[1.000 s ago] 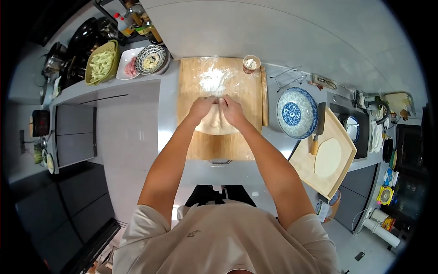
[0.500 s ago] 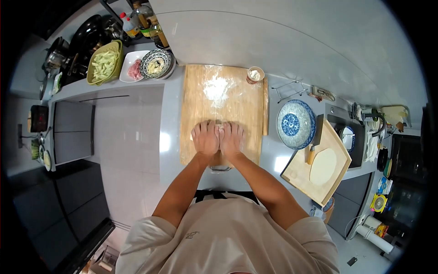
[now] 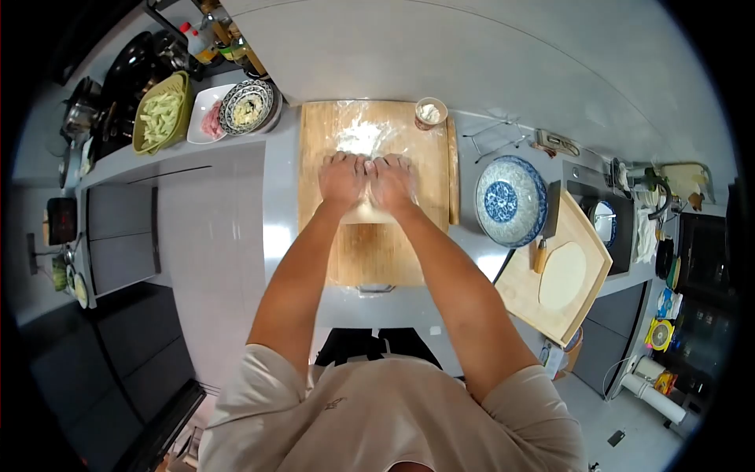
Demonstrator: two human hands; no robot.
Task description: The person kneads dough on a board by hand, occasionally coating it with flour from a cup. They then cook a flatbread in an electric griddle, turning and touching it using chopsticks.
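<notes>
On the wooden board [image 3: 377, 256] lies a pale sheet of dough [image 3: 366, 212], largely covered by both hands. My left hand [image 3: 342, 179] lies palm down on its left part, fingers laid out toward the board's far side. My right hand [image 3: 391, 181] presses on the right part in the same way, close beside the left one. Loose white flour [image 3: 362, 137] is scattered just beyond my fingertips. A paper cup of flour [image 3: 429, 114] stands at the board's far right corner, and a rolling pin [image 3: 453, 177] lies along the right edge.
Right of the board are a blue-and-white bowl [image 3: 511, 201] and a wooden tray [image 3: 519, 303] with a flat dough round [image 3: 562, 274] and a knife [image 3: 541, 256]. At the back left stand a green basket [image 3: 185, 106], a white meat dish [image 3: 206, 132] and a patterned bowl [image 3: 270, 118].
Both hands have moved from near the board's front edge toward its far side, with the dough under them. One second ago their fingers were bunched together at the dough's far edge.
</notes>
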